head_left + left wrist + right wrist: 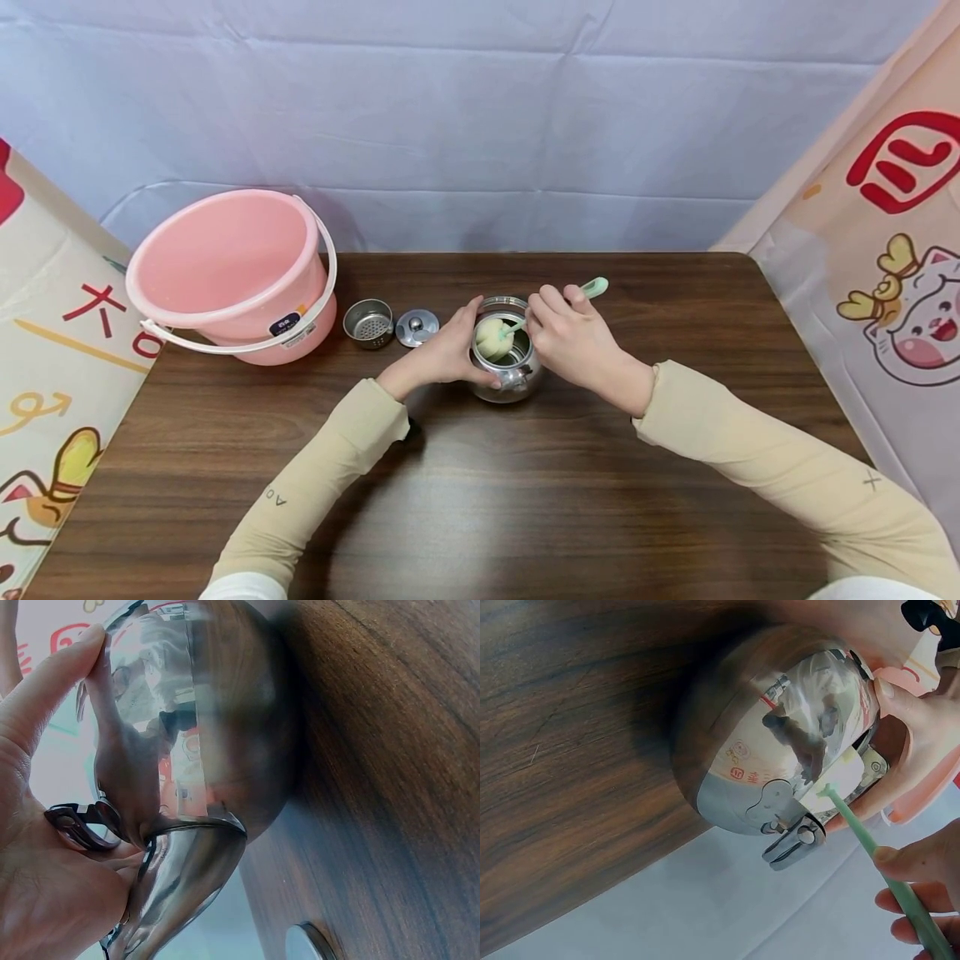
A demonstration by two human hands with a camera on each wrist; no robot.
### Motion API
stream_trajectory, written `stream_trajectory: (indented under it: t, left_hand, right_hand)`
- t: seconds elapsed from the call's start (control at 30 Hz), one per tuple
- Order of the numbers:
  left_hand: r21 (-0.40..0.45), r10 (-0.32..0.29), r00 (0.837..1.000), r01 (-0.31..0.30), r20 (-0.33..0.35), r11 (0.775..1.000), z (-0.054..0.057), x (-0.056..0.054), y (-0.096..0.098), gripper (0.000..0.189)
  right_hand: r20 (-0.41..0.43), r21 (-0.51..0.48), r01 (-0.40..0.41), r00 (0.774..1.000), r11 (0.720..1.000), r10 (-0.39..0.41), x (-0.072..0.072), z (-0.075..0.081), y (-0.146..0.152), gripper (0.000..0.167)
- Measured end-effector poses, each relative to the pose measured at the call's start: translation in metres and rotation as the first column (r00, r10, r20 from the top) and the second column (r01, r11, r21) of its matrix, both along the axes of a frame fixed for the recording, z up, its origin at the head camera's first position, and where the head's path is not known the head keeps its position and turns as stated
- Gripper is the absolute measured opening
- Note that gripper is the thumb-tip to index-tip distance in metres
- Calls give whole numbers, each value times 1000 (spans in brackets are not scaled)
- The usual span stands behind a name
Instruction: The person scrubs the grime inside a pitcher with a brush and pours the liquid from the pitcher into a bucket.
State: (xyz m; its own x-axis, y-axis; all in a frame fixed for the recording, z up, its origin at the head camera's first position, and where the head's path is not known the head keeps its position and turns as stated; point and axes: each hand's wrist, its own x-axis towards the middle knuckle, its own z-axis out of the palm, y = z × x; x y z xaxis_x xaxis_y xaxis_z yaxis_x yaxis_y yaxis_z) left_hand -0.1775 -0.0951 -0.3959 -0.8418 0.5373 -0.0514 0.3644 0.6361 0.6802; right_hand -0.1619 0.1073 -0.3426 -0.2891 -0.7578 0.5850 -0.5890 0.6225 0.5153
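Note:
A shiny stainless steel teapot (504,390) stands upright on the table with its top uncovered. My left hand (442,352) grips it around the rim from the left, fingers at the far side and thumb at the near side. In the left wrist view the teapot's spout (191,870) lies beside the palm. My right hand (576,340) holds a sponge brush by its light green handle (866,836). The brush's pale yellow-green sponge head (492,340) sits in the teapot's mouth; how deep it reaches is hidden.
Left of the teapot lie its knobbed metal lid (417,328) and a perforated metal strainer (368,323). Farther left stands a pink bucket (225,250) with a white handle. A pale cloth backdrop (450,125) hangs behind the brown wooden table (465,517).

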Motion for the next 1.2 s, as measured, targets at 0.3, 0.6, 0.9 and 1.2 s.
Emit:
stream_trajectory:
  t: [0.3, 0.6, 0.9, 1.2]
  left_hand:
    - [12, 1, 1000, -1, 7, 1000, 0, 1, -1, 122]
    - [17, -7, 1000, 7, 0, 1000, -1, 0, -1, 122]
    - [15, -8, 1000, 7, 3, 1000, -1, 0, -1, 122]
    - [2, -13, 1000, 13, -20, 1000, -1, -1, -1, 122]
  right_hand:
    - [-33, 52, 23, 999, 998, -21, 4, 2, -1, 37]
    - [-64, 101, 18, 998, 995, -11, 5, 6, -4, 38]
    - [-62, 114, 4, 998, 993, 3, 4, 14, -6, 36]
    - [-6, 177, -14, 1000, 984, 15, 1, 29, -5, 22]
